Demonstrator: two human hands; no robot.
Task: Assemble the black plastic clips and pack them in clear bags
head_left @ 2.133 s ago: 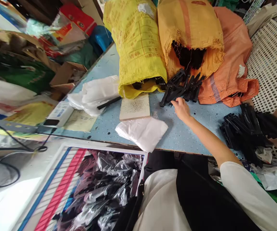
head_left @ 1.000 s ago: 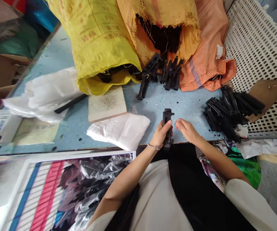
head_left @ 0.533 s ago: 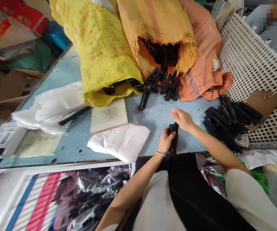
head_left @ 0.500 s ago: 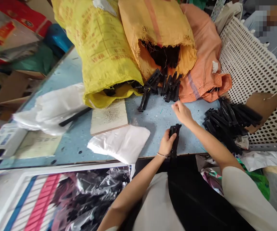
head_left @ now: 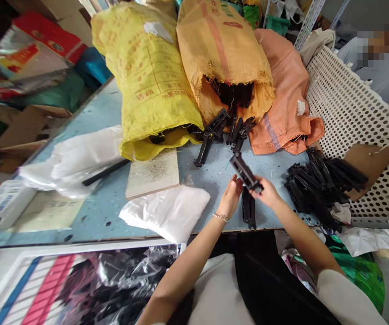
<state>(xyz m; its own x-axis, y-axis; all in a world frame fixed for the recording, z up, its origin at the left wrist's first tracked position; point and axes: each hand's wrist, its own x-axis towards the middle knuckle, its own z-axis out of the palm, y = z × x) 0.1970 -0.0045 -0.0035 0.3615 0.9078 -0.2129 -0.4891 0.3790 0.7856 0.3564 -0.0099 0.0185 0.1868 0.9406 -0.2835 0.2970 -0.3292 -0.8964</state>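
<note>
My right hand [head_left: 266, 192] pinches the lower end of a long black plastic part [head_left: 243, 170], which is held tilted just above the blue table [head_left: 96, 212]. My left hand [head_left: 230, 198], with a bracelet at the wrist, has its fingers together against the middle of the same part. A second black part [head_left: 249, 210] lies flat on the table between my wrists, near the front edge. More black parts [head_left: 222, 131] spill from the open orange sack [head_left: 221, 54]. Another heap of black parts [head_left: 318, 183] lies to the right of my right hand.
A yellow sack [head_left: 150, 76] and a salmon sack [head_left: 289, 104] lie at the back. A white perforated basket [head_left: 360, 117] stands at the right. White plastic bags [head_left: 167, 212], a flat board [head_left: 152, 174] and a black stick [head_left: 104, 166] lie to the left. Another person sits at the far right.
My right hand reached to the pile by the sacks and came back with a black part. My left hand has set its earlier part down on the table and now touches the new one.
</note>
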